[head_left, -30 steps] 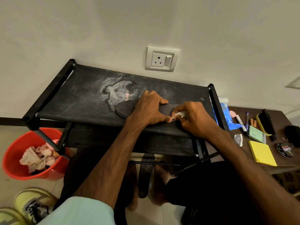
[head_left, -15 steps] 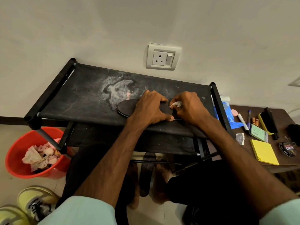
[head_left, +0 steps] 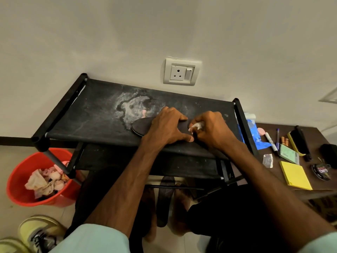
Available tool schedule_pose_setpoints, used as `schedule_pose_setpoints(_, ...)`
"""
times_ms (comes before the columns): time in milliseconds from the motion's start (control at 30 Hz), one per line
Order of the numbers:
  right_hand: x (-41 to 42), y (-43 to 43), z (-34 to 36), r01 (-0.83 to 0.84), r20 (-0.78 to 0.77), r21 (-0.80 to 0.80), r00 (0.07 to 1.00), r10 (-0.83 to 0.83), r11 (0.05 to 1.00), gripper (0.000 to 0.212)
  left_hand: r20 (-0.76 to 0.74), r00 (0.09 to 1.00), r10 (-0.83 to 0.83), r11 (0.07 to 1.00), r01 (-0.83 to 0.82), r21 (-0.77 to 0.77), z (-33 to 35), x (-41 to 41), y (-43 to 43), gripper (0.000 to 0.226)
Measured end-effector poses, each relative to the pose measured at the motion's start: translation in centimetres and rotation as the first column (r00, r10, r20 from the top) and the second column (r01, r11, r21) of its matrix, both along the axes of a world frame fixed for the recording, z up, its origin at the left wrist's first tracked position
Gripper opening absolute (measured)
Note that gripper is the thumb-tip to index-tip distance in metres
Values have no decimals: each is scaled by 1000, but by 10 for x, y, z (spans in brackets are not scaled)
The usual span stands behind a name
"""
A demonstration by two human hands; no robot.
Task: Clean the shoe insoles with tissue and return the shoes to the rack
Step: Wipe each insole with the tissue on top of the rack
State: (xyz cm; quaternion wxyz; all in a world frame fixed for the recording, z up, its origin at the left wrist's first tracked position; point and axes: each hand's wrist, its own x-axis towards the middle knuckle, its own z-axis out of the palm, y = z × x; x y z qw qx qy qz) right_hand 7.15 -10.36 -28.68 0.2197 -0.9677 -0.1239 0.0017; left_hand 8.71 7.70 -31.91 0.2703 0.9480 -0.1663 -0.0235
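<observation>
Head view, floor: a yellow sneaker lies at the lower left; a red bucket beside the rack holds crumpled tissues.
Under the rack: a dark second insole lies on the floor below the shelves (partly in shadow).
Left hand: fingers curl over the far edge of the insole, thumb on its near edge, gripping it flat on the top shelf of the rack.
Right hand: fingers are bunched, pinching a white tissue against the insole's right part, just beside the left thumb.
Far: a wall socket sits above the rack.
</observation>
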Motion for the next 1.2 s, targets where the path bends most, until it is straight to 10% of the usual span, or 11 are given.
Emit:
schedule_pose_setpoints(333, 21, 6, -19, 177, 94, 163, 977, -194, 971, 12, -41, 999, 12, 1000, -12, 3, 16, -9, 25, 88)
schedule_pose_setpoints(1200, -1, 6, -13, -9, 40, 34, 999, 8, 999, 13, -68, 980, 185, 982, -187, -17, 11, -20, 38, 95)
